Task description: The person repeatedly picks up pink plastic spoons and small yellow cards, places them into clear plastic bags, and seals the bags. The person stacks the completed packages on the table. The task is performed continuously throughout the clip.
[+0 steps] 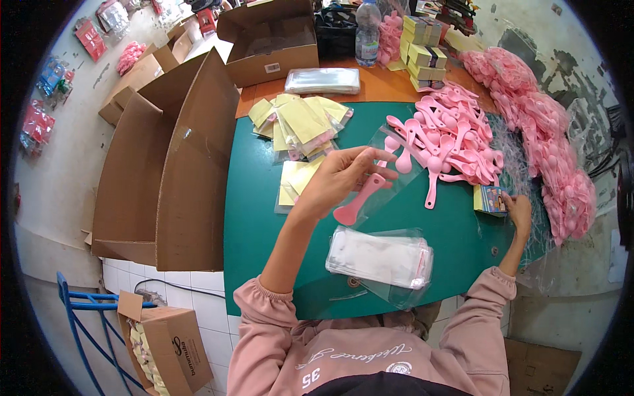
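My left hand [347,173] is closed above the middle of the green table, pinching a clear plastic bag [401,179] and a pink spoon [360,200]. The spoon slants down to the left below the fingers; whether it lies inside the bag I cannot tell. At the table's right side, my right hand [520,212] has its fingertips closed on the edge of a small stack of printed cards [487,200]. A heap of pink measuring spoons [456,142] lies just beyond that stack. Near me rests a pile of clear bags [376,257].
Filled bags with pale yellow cards [305,122] lie at the table's far left. Behind them are more clear bags [323,80], an open carton [271,46], a water bottle [367,33] and card bundles [422,53]. A tall carton [191,165] borders the left; bagged pink spoons [541,125] the right.
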Tool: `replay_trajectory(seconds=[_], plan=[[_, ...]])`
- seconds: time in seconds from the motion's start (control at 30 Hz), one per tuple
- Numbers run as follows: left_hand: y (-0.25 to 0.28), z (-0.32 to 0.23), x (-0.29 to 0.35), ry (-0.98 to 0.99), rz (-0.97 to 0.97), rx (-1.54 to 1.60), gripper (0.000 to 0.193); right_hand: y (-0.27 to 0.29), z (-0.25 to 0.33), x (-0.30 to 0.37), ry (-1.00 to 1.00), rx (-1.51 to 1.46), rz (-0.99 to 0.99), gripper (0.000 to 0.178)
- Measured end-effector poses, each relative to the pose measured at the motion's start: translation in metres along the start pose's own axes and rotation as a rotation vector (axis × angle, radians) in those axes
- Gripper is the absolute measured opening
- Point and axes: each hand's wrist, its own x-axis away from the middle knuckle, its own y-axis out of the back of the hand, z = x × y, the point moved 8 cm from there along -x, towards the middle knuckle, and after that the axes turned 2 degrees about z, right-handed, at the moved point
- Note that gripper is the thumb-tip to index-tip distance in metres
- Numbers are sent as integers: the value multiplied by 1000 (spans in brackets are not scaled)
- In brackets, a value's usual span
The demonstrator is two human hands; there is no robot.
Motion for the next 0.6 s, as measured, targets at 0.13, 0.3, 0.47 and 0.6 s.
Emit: replay_trajectory(seconds=[0.13,0.3,0.47,0.6], plan=[[-1,3,0,11,17,-25,39,26,15,22,45,-134,-247,28],[-10,1,2,40,108,-62,37,81,60,56,223,-853,-189,14],[-13,19,-2,49,131,-46,35,124,182,117,673,-1342,-175,11],[-9,20,-2,101,79,-108,34,105,221,129,792,-1202,285,11]])
